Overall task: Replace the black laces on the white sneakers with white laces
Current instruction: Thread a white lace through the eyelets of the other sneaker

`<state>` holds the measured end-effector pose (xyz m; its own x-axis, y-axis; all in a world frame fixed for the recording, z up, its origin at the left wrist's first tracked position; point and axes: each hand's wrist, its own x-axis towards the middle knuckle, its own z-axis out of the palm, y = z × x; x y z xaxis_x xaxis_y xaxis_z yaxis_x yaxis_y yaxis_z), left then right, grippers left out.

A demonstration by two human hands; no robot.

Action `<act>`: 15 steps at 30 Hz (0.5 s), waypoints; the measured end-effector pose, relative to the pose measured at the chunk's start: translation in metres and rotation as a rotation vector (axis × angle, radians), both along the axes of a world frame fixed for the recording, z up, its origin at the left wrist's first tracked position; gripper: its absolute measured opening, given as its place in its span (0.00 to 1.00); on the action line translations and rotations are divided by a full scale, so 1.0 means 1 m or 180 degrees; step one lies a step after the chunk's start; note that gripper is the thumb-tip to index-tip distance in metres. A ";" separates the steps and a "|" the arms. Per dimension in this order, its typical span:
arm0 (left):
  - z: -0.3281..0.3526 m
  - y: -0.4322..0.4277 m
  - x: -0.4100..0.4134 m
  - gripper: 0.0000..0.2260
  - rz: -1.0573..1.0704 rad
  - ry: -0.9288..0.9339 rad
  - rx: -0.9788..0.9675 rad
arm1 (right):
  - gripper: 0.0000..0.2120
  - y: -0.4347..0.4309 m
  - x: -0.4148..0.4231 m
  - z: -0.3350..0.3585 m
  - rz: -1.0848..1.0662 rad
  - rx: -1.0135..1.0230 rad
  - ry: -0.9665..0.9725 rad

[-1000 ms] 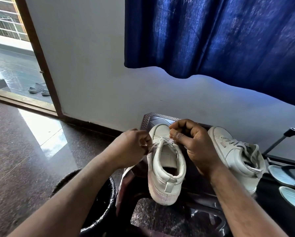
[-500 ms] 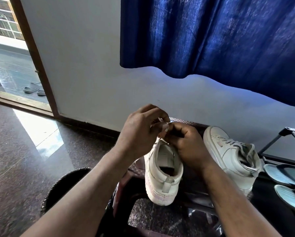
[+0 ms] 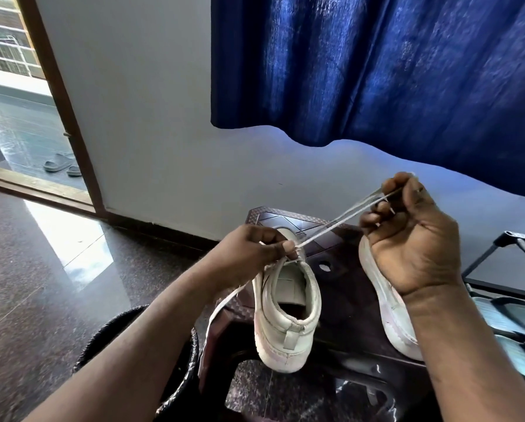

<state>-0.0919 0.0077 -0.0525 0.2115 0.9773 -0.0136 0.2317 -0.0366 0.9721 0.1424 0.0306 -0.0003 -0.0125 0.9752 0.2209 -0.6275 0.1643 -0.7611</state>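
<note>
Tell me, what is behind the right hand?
The second sneaker: only its sole edge shows beside the right hand. Its upper and laces are covered, so their colour cannot be seen.

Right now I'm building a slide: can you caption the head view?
Left hand pinches the white lace atop the sneaker while the right hand pulls two strands taut.

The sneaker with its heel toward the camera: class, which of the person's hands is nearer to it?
Left. The left hand pinches the white lace right at the sneaker; the right hand is raised off to the right, holding the lace taut.
</note>
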 end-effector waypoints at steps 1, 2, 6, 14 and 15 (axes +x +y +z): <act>0.001 0.000 0.000 0.11 -0.0051 -0.0169 -0.0102 | 0.07 0.001 0.002 -0.001 -0.0116 -0.0030 -0.0179; 0.003 0.000 0.002 0.10 -0.0096 -0.0374 -0.0170 | 0.08 0.002 0.002 -0.002 -0.0344 -0.0058 -0.0601; 0.007 -0.002 0.006 0.08 -0.0211 -0.0951 -0.0213 | 0.10 0.001 -0.007 -0.022 -0.2045 -0.0118 -0.3679; 0.008 -0.002 0.015 0.13 -0.0168 -0.1147 0.0070 | 0.21 -0.010 -0.046 -0.042 -0.0919 0.0940 -0.4258; 0.008 -0.002 0.015 0.14 -0.0170 -0.1150 0.0090 | 0.23 -0.012 -0.049 -0.043 -0.0440 0.0612 -0.3954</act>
